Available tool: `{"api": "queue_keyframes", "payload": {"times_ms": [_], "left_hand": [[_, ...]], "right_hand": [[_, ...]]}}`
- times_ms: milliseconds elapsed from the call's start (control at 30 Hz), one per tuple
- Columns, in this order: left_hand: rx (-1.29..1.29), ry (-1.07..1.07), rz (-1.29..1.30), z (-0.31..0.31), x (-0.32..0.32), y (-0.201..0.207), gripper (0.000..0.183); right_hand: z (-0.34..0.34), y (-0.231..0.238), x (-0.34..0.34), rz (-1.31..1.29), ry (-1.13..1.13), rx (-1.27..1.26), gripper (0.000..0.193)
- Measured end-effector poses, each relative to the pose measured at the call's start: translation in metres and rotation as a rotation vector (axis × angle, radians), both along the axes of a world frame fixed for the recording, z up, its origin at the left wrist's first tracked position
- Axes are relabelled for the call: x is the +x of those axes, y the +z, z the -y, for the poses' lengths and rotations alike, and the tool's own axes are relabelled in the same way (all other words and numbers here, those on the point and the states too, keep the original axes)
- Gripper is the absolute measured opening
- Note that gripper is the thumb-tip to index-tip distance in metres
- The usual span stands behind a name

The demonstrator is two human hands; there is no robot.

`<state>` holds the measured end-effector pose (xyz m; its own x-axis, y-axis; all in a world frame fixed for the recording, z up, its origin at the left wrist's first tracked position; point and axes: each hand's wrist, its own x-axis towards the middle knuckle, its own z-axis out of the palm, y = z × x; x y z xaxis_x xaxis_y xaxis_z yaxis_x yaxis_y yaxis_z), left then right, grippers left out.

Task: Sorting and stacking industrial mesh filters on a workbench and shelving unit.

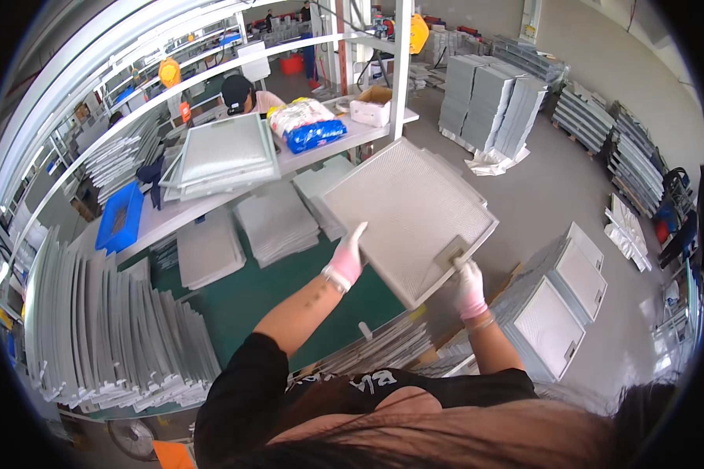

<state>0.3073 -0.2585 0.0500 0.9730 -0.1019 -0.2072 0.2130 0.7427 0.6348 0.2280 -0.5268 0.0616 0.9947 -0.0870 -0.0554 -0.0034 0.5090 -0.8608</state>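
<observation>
I hold a light grey framed mesh panel [411,211], tilted above the right end of the green work table [246,301]. Another panel's edge shows behind its far right side, so there may be more than one. My left hand [347,259], in a pink and white glove, grips the left edge with the thumb on the face. At the near right corner my right hand [469,289], gloved alike, closes on the rim beside a small square plate [450,256] on the panel. The fingers under the panel are hidden.
Upright panels [109,328] crowd the table's left. Flat stacks [276,223] lie under a shelf [301,159] carrying panels, a blue and white bag [307,125] and a carton [371,107]. Panel stacks [551,316] stand right on the floor. A person [238,95] is behind the shelf.
</observation>
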Motion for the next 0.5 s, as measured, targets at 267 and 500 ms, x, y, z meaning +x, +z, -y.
{"api": "queue_keyframes", "payload": {"times_ms": [267, 500], "left_hand": [[0.78, -0.099, -0.09, 0.061, 0.165, 0.036, 0.083], [0.922, -0.102, -0.096, 0.054, 0.223, 0.005, 0.089]], "right_hand": [[0.068, 0.012, 0.166, -0.054, -0.059, 0.025, 0.044], [0.067, -0.011, 0.22, -0.246, -0.075, 0.046, 0.053]]}}
